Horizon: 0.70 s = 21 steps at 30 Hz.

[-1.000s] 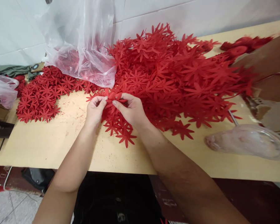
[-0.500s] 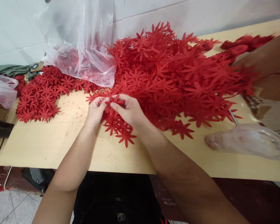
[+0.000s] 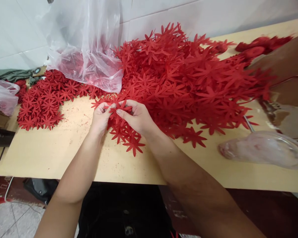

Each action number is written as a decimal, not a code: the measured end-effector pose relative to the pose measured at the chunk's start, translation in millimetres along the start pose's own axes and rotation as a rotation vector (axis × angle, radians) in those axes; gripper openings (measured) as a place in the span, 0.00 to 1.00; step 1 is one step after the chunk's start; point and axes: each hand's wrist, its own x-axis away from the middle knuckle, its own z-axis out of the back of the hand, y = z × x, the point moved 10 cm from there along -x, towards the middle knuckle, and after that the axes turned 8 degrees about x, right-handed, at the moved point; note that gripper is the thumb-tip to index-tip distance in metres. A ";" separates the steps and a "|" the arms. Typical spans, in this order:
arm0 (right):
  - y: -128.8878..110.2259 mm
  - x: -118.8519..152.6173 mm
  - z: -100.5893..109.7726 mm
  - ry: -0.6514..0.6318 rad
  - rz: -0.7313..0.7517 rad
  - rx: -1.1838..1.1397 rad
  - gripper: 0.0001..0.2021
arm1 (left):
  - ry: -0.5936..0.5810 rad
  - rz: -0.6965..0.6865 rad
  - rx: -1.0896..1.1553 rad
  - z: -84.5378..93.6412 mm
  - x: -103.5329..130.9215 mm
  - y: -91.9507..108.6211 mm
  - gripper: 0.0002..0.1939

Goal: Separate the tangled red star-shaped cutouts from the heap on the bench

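Between my two hands is a red flower-shaped fabric piece with narrow pointed petals. My left hand pinches its left side, thumb on top. From the other side my right hand grips it, its thumb lying over the petals near the middle. The fingers under the piece are hidden. Just below my hands, several loose red flower pieces lie on the table. A large heap of the same red flower pieces rises directly behind and to the right of my right hand.
A flatter pile of red flower pieces lies at the left of the wooden table. A clear plastic bag stands against the tiled wall. At right are a clear plastic container on its side and a cardboard box.
Both hands stay in nearly the same place on the flower piece. My thumbs have shifted very slightly to the left. The piles have not moved.
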 end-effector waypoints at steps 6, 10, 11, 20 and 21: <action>-3.0 -1.6 11.9 0.095 0.031 -0.012 0.11 | -0.055 0.019 -0.010 -8.4 2.5 -3.2 0.22; 4.6 -3.5 35.9 0.234 0.009 -0.078 0.12 | -0.067 0.019 -0.011 -7.5 3.0 1.5 0.20; 7.4 -4.0 43.9 0.279 0.007 -0.093 0.12 | -0.050 0.010 0.002 -4.4 2.2 3.9 0.19; 24.8 -8.1 50.7 0.314 -0.042 -0.336 0.17 | 0.000 0.067 0.041 3.3 -1.2 -1.2 0.14; 23.1 -7.7 48.0 0.302 -0.031 -0.336 0.17 | 0.002 0.071 0.031 2.5 -0.6 -2.4 0.14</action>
